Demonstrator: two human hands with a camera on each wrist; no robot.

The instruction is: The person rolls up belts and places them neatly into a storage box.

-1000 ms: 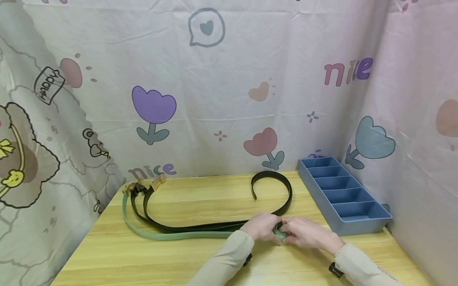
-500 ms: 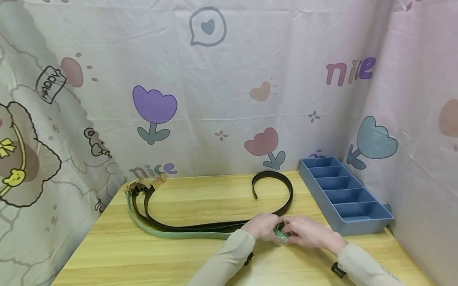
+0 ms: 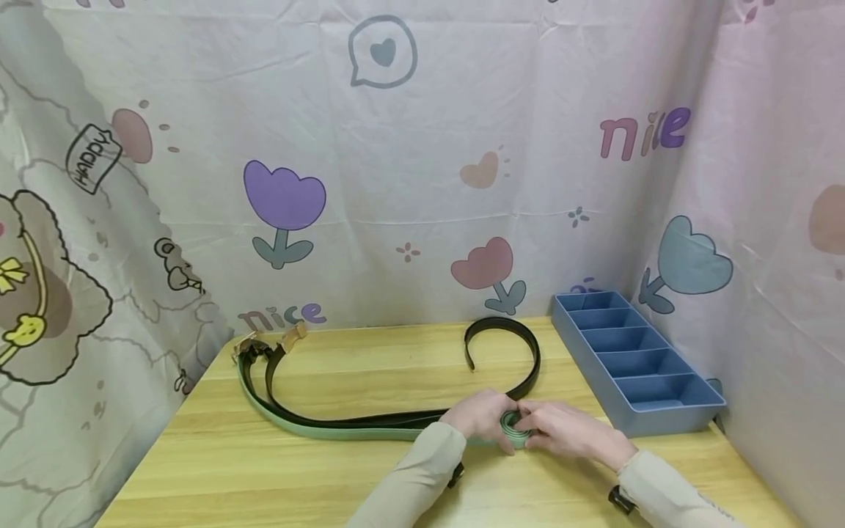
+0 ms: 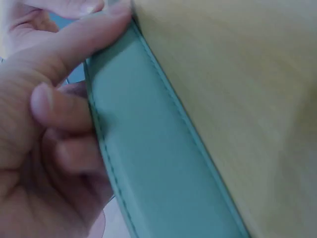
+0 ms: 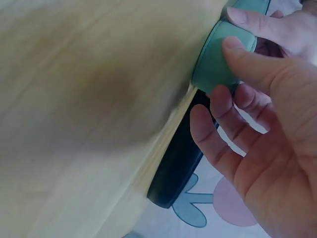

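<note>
A green stitched belt [image 4: 148, 134] runs along the table, its right-hand end wound into a small coil [image 3: 511, 433]. My left hand [image 3: 482, 419] pinches the strap just left of the coil, its thumb [image 4: 94, 37] lying across the belt. From the other side my right hand [image 3: 574, 433] grips the coil; in the right wrist view its thumb [image 5: 247, 59] presses the outer turn while the lower fingers stay loosely bent. Two black belts [image 3: 370, 422] lie right behind the green strap, and one black end [image 3: 536, 356] curls up beyond my hands.
Belt buckles [image 3: 254, 346] cluster at the back left of the wooden table [image 3: 264, 484], with a gold-toned one [image 3: 293, 336] beside them. A blue divided box [image 3: 620, 392] with several compartments stands at the right. A printed curtain [image 3: 396, 147] hangs behind and along both sides.
The green belt's left stretch has slid to the right and now lies close against the black belts. Its coil has turned slightly between my hands, which stay in nearly the same place.
</note>
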